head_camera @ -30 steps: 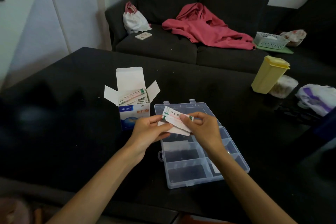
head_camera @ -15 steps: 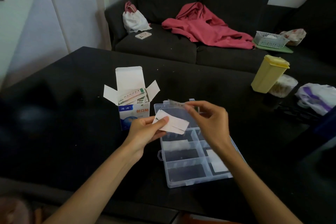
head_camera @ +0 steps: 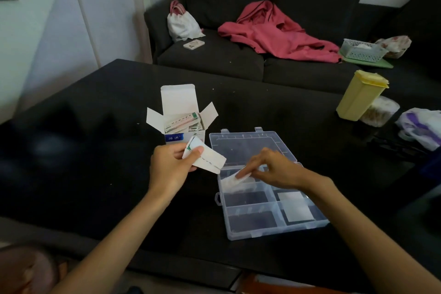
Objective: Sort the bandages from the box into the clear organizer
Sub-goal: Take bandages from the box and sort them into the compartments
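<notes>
An open white and blue bandage box (head_camera: 177,137) stands on the black table, with several wrapped bandages (head_camera: 183,123) inside. The clear organizer (head_camera: 262,229) lies open to its right. My left hand (head_camera: 170,167) holds a small stack of white bandages (head_camera: 206,159) between thumb and fingers, beside the box. My right hand (head_camera: 274,169) reaches over the organizer's top-left compartment and its fingertips pinch one bandage (head_camera: 232,182) lying there. A white bandage (head_camera: 296,207) lies in a right compartment.
A yellow lidded container (head_camera: 358,95) and a round clear tub (head_camera: 380,111) stand at the table's right, with a white and purple bag (head_camera: 422,126) beyond. Behind the table is a dark sofa (head_camera: 214,59) with a pink jacket (head_camera: 281,33), a white bag (head_camera: 182,24), a phone (head_camera: 193,44) and a basket (head_camera: 362,50).
My right hand pulled one bandage off the stack, carried it down and to the right, and lowered it into the organizer's top-left compartment. My left hand kept the remaining stack and shifted slightly left.
</notes>
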